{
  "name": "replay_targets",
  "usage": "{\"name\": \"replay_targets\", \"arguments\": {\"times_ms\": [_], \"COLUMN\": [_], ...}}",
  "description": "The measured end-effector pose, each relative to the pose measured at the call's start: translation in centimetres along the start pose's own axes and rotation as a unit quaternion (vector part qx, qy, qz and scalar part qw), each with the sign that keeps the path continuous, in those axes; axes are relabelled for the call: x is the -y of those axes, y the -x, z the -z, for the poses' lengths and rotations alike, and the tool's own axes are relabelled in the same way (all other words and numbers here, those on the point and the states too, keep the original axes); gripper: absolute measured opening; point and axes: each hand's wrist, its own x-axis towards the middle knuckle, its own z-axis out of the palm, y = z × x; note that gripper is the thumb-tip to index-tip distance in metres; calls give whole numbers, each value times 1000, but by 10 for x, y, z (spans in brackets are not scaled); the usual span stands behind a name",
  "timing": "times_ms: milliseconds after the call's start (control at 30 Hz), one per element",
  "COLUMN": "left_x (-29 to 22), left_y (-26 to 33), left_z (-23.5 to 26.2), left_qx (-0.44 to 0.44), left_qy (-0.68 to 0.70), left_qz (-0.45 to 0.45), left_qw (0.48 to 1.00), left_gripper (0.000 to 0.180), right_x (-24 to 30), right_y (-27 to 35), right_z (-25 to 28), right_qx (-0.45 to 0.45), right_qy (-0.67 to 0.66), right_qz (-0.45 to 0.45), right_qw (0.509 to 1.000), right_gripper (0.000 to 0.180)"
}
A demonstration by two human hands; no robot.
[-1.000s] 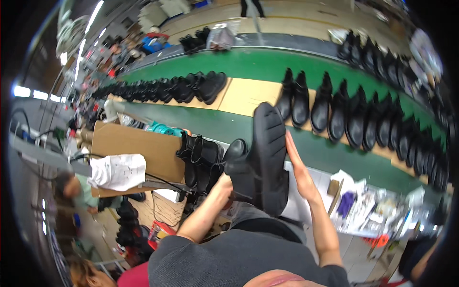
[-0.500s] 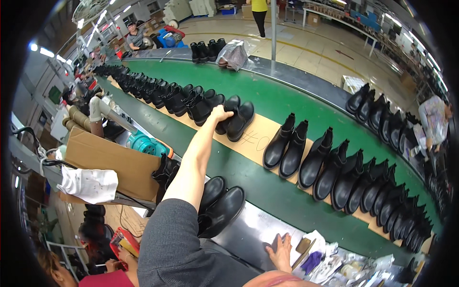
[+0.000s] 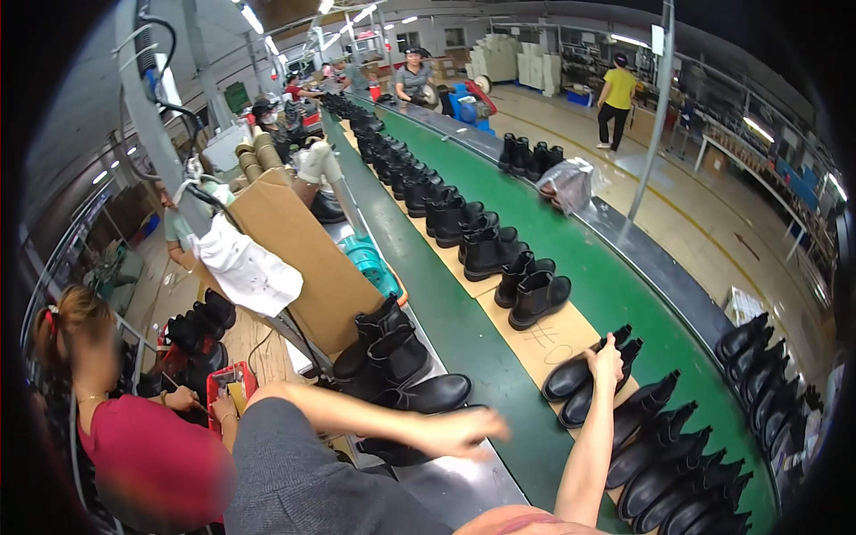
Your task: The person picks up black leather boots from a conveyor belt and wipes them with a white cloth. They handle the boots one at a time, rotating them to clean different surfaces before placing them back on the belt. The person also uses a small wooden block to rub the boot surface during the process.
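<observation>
Gripping two black boots [image 3: 567, 378], my right hand [image 3: 606, 360] is seemingly not yet lifting them off the cardboard [image 3: 555, 332], where other pairs [image 3: 539, 300] are standing, while my left hand [image 3: 468, 433], too blurred to judge its grip, is hovering by the table [image 3: 456, 482].

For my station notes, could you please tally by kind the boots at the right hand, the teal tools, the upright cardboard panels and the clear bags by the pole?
Boots at the right hand: 2
Teal tool: 1
Cardboard panel: 1
Clear bag: 1
Total: 5
</observation>
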Motion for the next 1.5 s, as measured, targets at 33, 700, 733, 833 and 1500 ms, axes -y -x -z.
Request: {"name": "replay_targets", "arguments": {"times_ms": [33,700,733,833,1500], "left_x": [-4,38,32,28,13], "left_y": [31,124,115,91,84], "left_z": [-24,-125,-121,-149,-143], "left_qx": [45,-134,-103,-74,41], "left_qy": [44,472,445,464,432], "left_qz": [42,427,405,362,523], "left_qw": [997,760,792,805,733], "left_gripper": [48,98,93,80,92], "right_x": [-14,-59,-71,-115,-199], "right_y": [-12,309,320,355,410], "right_z": [-15,48,33,-15,-154], "right_qx": [-41,42,49,24,-27], "right_qy": [-15,296,313,285,-519], "right_qz": [2,750,752,709,-287], "right_qw": [999,590,578,645,804], "right_gripper": [60,12,15,17,76]}}
